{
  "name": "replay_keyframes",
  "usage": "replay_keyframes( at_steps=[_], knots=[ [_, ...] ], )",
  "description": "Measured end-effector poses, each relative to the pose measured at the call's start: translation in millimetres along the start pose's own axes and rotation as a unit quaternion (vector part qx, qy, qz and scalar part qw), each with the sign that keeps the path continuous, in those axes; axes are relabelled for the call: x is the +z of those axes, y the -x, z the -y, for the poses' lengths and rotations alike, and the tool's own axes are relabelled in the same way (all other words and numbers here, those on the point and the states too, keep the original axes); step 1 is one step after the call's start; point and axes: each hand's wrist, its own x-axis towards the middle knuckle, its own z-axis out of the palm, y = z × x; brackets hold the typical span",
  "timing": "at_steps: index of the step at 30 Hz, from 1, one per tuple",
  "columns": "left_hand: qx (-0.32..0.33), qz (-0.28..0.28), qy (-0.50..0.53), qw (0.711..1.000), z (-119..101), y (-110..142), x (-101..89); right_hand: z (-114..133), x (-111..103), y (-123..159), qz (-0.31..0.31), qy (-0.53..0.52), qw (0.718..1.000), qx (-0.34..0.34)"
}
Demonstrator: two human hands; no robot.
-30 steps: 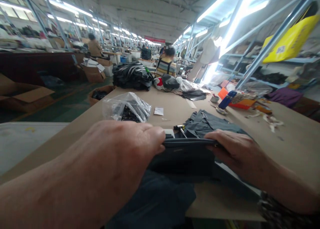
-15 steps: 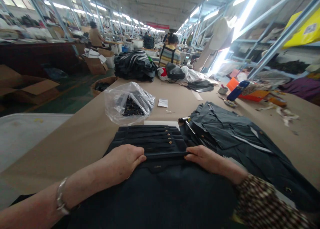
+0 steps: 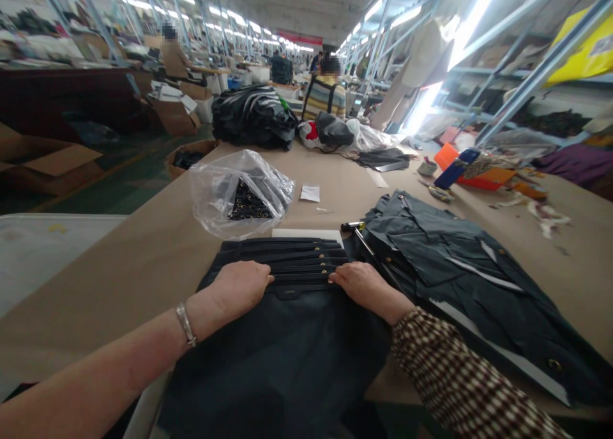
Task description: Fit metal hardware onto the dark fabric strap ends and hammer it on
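Dark panel, pinched by left hand and right hand, lowered onto stack toward tabletop's near edge; apparently another layer.

Left hand: you have it knuckles up, curled in a pinch, pointing toward your right.
Left wrist: nearly straight, ringed by your silver bracelet.
Left forearm: bare, slanting in from your lower left.
Right hand: back upward, bent in a pinch, pointing left.
Checked sleeve: covers your right forearm.
Spacing: your hands sit apart, roughly level.
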Motion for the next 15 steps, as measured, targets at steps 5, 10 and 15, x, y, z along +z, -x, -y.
replay_keyframes(
  at_steps=[5,10,15],
  knots=[
    [0.08,-0.166,-0.059,0.981,-36,16,7.6,1,-7,-4,0.008,-0.01,1.0,0.026],
    [0.215,-0.236,-0.01,0.948,-59,7,60.7,2,-16,11,-0.012,-0.022,0.999,0.037],
    [0.255,-0.309,0.003,0.916,-49,-2,86.9,-79,-46,56,-0.173,-0.089,0.978,0.077]
  ],
)
